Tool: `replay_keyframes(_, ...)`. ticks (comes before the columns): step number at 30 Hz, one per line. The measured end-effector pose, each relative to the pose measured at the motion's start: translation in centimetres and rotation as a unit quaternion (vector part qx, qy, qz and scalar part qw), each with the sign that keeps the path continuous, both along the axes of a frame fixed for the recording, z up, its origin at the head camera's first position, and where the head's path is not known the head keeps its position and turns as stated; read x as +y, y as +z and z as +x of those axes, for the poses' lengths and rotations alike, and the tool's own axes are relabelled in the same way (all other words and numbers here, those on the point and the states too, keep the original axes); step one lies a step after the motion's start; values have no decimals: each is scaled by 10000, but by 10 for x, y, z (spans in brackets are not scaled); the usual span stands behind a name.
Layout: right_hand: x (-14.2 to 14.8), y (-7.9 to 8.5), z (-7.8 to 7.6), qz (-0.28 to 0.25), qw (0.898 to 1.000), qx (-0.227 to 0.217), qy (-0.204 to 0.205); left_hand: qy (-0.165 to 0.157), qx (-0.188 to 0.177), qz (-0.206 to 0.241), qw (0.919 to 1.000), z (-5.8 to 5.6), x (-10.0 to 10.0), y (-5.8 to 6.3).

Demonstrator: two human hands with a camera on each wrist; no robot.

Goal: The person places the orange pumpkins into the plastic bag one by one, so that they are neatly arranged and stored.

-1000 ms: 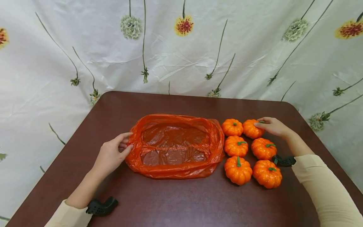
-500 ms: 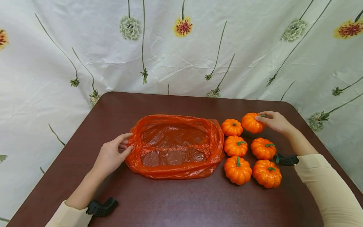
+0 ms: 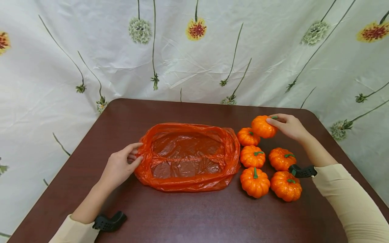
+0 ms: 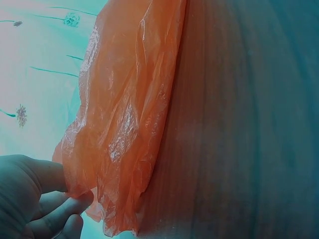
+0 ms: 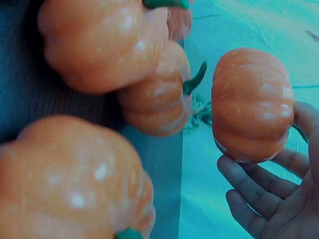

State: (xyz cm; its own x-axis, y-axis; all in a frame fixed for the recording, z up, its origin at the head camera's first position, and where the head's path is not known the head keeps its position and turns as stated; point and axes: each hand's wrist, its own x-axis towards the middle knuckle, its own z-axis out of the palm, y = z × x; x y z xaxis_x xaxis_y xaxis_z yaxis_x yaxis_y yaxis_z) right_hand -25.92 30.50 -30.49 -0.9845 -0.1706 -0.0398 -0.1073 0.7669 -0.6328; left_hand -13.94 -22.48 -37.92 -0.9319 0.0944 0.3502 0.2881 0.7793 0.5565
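Note:
An orange-red plastic bag [image 3: 186, 184] lies spread on the table with its mouth facing up. At its left edge my left hand [image 3: 120, 165] pinches the bag's rim between thumb and fingers, which the left wrist view shows close up. My right hand [image 3: 290, 126] grips a small orange pumpkin [image 3: 263, 127] with a green stem, held up off the table. In the right wrist view this held pumpkin [image 5: 253, 105] sits between the thumb and fingers. Under and left of it is another pumpkin [image 3: 247, 137], partly covered by it in the head view.
Several more pumpkins rest right of the bag, among them a middle pumpkin [image 3: 253, 156], a front pumpkin [image 3: 255, 183] and a right-hand one [image 3: 286, 186]. The dark brown table [image 3: 194, 216] ends at a flower-printed cloth [image 3: 188, 67] behind.
My right hand has lifted the back right pumpkin off the table and carried it up and leftward, over the neighbouring one. The left hand and the bag have stayed still.

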Motion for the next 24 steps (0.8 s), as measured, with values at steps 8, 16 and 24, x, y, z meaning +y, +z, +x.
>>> replay_keyframes(8,-23,6,3,-157,9997,145,122,-4,-2,5,10000,0,-1,-1)
replay_keyframes(16,-45,9,8,-255,9990,215,302,-73,72,-17,9999,-1,0,-2)
replay_keyframes(24,-68,9,12,-375,9965,203,720,-36,39,2,10000,-1,0,-2)
